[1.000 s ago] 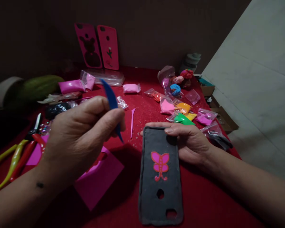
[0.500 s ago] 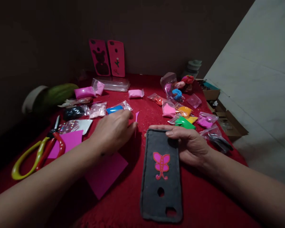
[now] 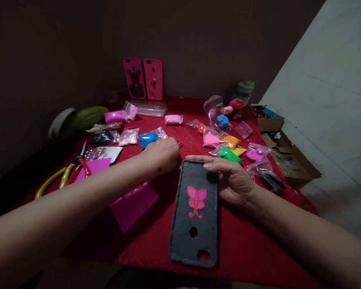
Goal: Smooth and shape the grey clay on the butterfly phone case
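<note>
A black phone case (image 3: 195, 224) with a pink butterfly (image 3: 196, 201) lies on the red table cloth (image 3: 252, 249). My right hand (image 3: 231, 178) grips its far right corner, with the thumb across the top edge. My left hand (image 3: 162, 154) is stretched out just left of the case's top, knuckles up and fingers curled down over a thin pink modelling tool (image 3: 179, 143). Only the tool's tip shows past the fingers. A bag of blue clay (image 3: 148, 139) lies right behind this hand.
Small bags of coloured clay (image 3: 225, 142) are strewn across the far half of the cloth. Two pink phone cases (image 3: 144, 78) lean on the back wall. Scissors and pliers (image 3: 69, 172) lie at the left beside pink foam sheets (image 3: 132, 204). An open cardboard box (image 3: 291, 160) stands off the right edge.
My left hand, which held a blue tool raised near me, has reached forward and down to the pink tool; the blue tool is no longer in sight. My right hand stays on the case.
</note>
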Action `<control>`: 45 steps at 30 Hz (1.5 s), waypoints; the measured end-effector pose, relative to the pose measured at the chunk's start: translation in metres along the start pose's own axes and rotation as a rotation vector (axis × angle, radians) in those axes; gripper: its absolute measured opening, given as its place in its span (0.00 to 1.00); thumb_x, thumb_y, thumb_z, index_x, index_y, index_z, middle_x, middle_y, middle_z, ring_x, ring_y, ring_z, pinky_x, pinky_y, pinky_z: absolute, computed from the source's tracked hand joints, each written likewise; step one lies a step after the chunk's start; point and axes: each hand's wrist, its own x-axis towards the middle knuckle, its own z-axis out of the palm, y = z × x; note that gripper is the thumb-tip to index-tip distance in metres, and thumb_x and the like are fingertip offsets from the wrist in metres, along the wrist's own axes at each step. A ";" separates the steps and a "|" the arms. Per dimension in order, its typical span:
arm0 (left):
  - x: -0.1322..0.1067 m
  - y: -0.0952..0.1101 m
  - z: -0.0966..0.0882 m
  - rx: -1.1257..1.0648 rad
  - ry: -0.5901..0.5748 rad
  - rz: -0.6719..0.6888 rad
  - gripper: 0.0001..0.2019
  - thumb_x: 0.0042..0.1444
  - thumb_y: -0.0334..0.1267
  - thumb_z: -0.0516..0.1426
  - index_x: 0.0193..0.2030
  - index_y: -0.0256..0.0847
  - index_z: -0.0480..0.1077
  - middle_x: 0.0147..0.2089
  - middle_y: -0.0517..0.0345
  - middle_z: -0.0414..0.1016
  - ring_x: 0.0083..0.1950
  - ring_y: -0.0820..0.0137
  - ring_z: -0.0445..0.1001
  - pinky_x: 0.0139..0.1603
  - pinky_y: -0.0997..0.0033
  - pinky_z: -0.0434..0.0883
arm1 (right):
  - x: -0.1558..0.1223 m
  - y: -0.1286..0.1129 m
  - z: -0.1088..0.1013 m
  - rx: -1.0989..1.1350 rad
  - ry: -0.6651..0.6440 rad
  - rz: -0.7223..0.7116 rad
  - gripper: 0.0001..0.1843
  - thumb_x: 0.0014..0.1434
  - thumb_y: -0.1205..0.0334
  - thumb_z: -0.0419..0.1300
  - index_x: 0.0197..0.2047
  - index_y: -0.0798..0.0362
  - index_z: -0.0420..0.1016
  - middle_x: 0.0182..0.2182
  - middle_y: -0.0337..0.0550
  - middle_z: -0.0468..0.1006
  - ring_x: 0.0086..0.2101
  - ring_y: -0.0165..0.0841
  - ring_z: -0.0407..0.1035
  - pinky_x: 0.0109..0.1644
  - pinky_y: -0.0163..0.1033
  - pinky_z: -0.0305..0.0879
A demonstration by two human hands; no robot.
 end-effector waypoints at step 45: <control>-0.054 0.010 -0.026 0.147 0.384 0.529 0.07 0.59 0.32 0.54 0.32 0.36 0.72 0.26 0.64 0.72 0.25 0.81 0.67 0.28 0.83 0.61 | 0.002 -0.001 0.007 -0.006 0.163 0.049 0.21 0.37 0.71 0.65 0.39 0.59 0.81 0.34 0.47 0.82 0.32 0.31 0.72 0.43 0.36 0.64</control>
